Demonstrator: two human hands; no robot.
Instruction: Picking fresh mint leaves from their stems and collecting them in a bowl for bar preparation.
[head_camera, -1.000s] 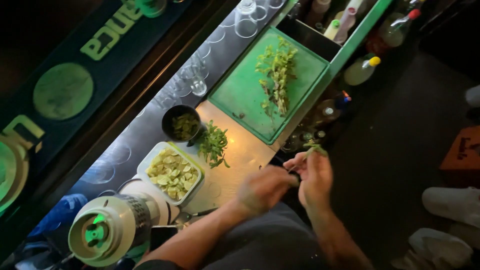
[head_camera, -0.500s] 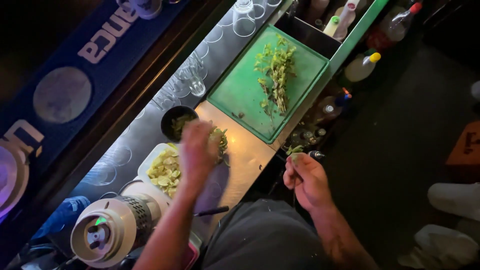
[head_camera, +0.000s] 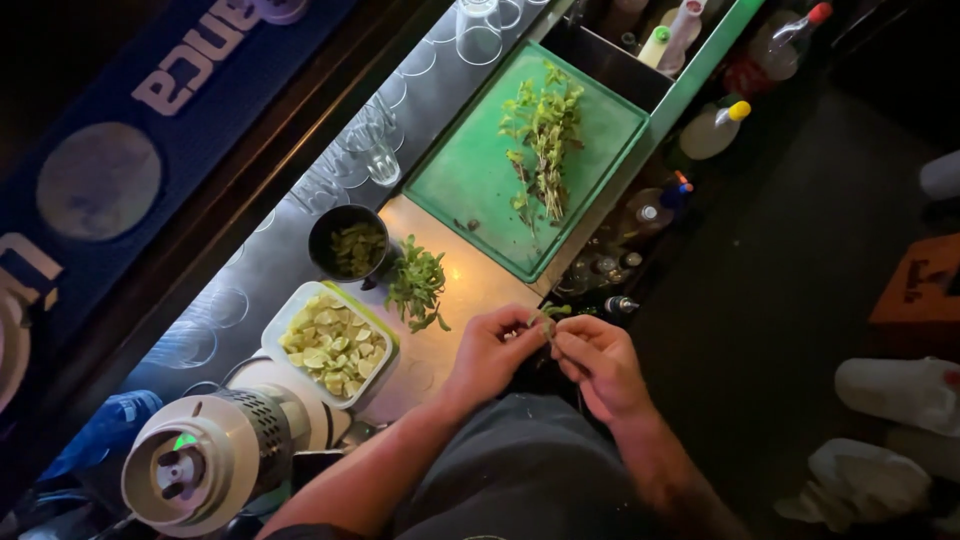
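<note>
At the counter's near edge, both hands are brought together over the dark gap below the worktop. A small mint sprig (head_camera: 550, 312) is pinched between the fingertips of the left hand (head_camera: 492, 352) and the right hand (head_camera: 600, 362); both hands are curled nearly closed around the thin stem, with leaves seen just above the fingers. How tightly each finger is pressed cannot be told.

Just left of the left hand, a loose pile of mint leaves (head_camera: 417, 285) is laid on the lit steel counter (head_camera: 470, 285). Beside it a dark round bowl (head_camera: 347, 243) with green bits is set, and nearer the body a white rectangular tub of cut lime pieces (head_camera: 330, 345) is placed. A pale round-topped machine (head_camera: 205, 465) is seen at bottom left.

Farther up, a green cutting board (head_camera: 470, 180) is laid, with a bunch of mint stalks (head_camera: 545, 140) on it. Clear glasses (head_camera: 375, 150) are stood upside down along the counter's left side. Squeeze bottles (head_camera: 715, 128) are kept to the right of the board.
</note>
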